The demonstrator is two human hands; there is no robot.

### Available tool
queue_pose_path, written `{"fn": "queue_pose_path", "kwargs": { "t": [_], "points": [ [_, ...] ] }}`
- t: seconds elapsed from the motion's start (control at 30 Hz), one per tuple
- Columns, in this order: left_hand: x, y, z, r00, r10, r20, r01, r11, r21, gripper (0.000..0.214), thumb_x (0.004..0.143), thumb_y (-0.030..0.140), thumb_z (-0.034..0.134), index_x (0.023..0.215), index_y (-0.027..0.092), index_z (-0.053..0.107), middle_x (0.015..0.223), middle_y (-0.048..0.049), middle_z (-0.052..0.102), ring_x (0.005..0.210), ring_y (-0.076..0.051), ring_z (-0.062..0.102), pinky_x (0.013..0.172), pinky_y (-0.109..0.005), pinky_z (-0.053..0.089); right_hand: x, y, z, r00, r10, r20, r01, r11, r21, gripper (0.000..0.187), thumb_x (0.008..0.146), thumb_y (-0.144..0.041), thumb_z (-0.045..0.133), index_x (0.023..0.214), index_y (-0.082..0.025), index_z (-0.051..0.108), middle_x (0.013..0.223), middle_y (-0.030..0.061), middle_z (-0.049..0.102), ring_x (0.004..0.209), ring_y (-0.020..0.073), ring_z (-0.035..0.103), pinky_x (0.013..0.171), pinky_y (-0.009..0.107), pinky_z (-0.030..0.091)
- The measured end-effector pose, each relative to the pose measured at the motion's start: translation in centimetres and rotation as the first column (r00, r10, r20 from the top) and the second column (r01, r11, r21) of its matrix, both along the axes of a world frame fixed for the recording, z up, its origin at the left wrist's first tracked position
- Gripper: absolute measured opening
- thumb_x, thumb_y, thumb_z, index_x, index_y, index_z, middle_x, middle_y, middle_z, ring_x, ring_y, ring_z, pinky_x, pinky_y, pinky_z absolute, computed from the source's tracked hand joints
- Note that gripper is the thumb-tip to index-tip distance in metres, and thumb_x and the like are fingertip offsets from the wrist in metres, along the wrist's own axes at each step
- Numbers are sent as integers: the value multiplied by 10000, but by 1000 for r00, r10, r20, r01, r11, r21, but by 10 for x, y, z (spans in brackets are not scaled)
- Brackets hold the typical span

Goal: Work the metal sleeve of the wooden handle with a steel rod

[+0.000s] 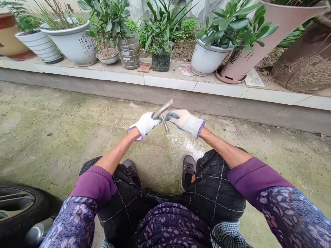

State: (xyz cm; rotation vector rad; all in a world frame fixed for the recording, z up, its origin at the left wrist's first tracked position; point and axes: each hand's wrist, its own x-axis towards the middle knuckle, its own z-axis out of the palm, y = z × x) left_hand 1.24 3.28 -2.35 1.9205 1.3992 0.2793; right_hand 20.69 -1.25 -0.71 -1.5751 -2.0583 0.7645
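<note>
Both my hands wear white knit gloves with green palms and purple cuffs, held out in front of my knees above the concrete ground [64, 131]. My left hand [145, 124] is closed round the lower end of a grey, flat metal tool [163, 109] that slants up to the right. My right hand [185, 122] is closed beside it, apparently gripping a thin metal rod [164, 125] that points downward between the two hands. The two metal pieces cross just between the gloves. Which hand holds the thin rod is not fully clear.
A raised tiled ledge [168, 82] runs across the back, lined with potted plants: white pots [74, 43], a dark pot [161, 61], a tilted pink pot [261, 38]. A car tyre [18, 206] sits at lower left. My shoes [188, 168] rest on the ground near a pale powdery patch [188, 144].
</note>
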Motion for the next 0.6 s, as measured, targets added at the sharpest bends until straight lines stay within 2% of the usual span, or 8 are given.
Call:
{"fn": "queue_pose_path", "kwargs": {
  "t": [0.07, 0.13, 0.2, 0.3, 0.37, 0.47, 0.53, 0.6],
  "points": [
    [-3, 7, -6, 944, -44, -326, 110, 977, 185, 251, 898, 342, 544, 1037, 162, 650, 847, -86, 693, 718, -186, 646, 636, -277, 478, 0, -6, 2, 987, 65, 144, -64, 998, -11, 222, 850, -237, 482, 855, -189, 699, 748, 20, 661, 661, 147, 523, 658, 267, 381],
    [-4, 7, -10, 810, -95, -578, 262, 942, 212, 278, 923, 275, 495, 1119, 158, 653, 929, -140, 720, 860, -246, 696, 712, -308, 494, 0, -8, 4, 959, 102, 263, -100, 995, -21, 226, 875, -261, 494, 893, -200, 712, 778, 33, 676, 662, 154, 533, 639, 272, 366],
    [-2, -1, -10, 688, -189, -700, 407, 900, 156, 304, 934, 214, 455, 1164, 166, 649, 919, -155, 726, 905, -274, 711, 736, -326, 498, 4, -5, 5, 932, 103, 347, -102, 995, -23, 219, 881, -275, 513, 907, -211, 721, 790, 40, 684, 657, 158, 538, 620, 279, 353],
    [3, -16, -4, 604, -340, -721, 578, 810, 101, 305, 931, 183, 457, 1168, 189, 649, 868, -142, 727, 887, -286, 719, 742, -342, 498, 14, 10, 1, 918, 81, 388, -84, 996, -9, 198, 862, -273, 545, 904, -219, 730, 794, 36, 693, 655, 154, 543, 614, 279, 353],
    [3, -21, 4, 594, -382, -708, 621, 777, 102, 309, 935, 189, 462, 1186, 211, 639, 843, -125, 725, 856, -281, 719, 731, -340, 491, 21, 21, -4, 938, 64, 342, -64, 998, -11, 191, 838, -252, 555, 897, -213, 733, 797, 25, 697, 673, 151, 553, 633, 273, 373],
    [-6, -19, 16, 637, -364, -679, 597, 791, 136, 309, 951, 259, 465, 1210, 237, 631, 833, -100, 724, 816, -264, 711, 709, -323, 477, 24, 30, -5, 985, 76, 155, -64, 995, -81, 211, 806, -207, 535, 865, -188, 736, 779, 12, 691, 675, 134, 557, 652, 257, 406],
    [-16, -15, 23, 704, -339, -624, 552, 814, 180, 319, 954, 359, 475, 1200, 245, 642, 857, -85, 728, 803, -252, 699, 705, -317, 473, 20, 30, -2, 998, 61, 1, -60, 981, -183, 228, 798, -229, 533, 880, -169, 737, 681, -2, 644, 574, 112, 503, 574, 245, 394],
    [-24, -11, 27, 793, -306, -526, 478, 848, 228, 354, 936, 446, 499, 1182, 247, 657, 892, -66, 732, 796, -230, 685, 715, -306, 473, 13, 26, 2, 991, 26, -134, -67, 949, -310, 263, 796, -295, 550, 929, -159, 732, 569, -26, 553, 458, 91, 396, 454, 234, 324]
  ]
}}
